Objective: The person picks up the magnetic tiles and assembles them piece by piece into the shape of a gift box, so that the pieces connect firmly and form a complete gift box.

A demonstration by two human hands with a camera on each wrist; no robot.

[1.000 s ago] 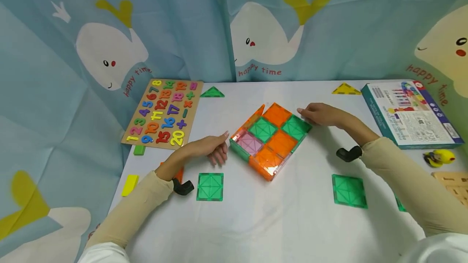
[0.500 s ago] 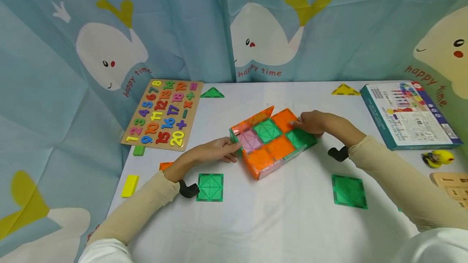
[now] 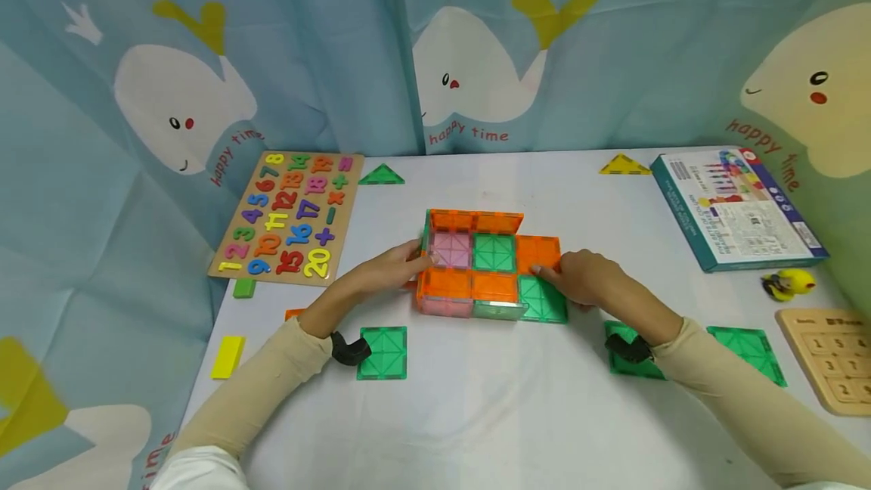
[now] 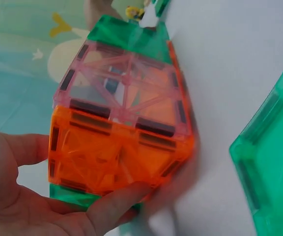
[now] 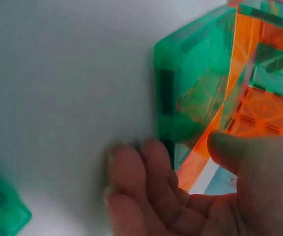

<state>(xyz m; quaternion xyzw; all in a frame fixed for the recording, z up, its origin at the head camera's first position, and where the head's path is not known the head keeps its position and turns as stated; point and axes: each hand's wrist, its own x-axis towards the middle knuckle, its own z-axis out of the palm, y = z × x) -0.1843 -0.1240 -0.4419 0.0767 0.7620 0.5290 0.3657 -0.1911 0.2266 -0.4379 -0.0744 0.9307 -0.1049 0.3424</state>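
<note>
A low box-like build of translucent magnetic tiles (image 3: 494,252) stands mid-table, in orange, green and pink. Its orange back wall (image 3: 476,222) stands up along the far side. At the build's left end, my left hand (image 3: 389,269) grips it; in the left wrist view its fingers and thumb lie around an orange tile (image 4: 97,152) beside a pink tile (image 4: 127,91). My right hand (image 3: 587,280) pinches the right end, thumb over an orange tile (image 3: 537,252) and fingers beneath the edge. The right wrist view shows a green tile (image 5: 195,88) by those fingers.
Loose green square tiles (image 3: 382,354) lie nearer the front on both sides. A number puzzle board (image 3: 289,218) is at the back left, a boxed set (image 3: 738,206) at the back right. A yellow duck toy (image 3: 788,283) and wooden number board (image 3: 830,358) sit at right.
Both hands have closed in on the tile build and taken hold of its ends. It has turned from a slant to lie roughly square with the table. The head view has shifted slightly.
</note>
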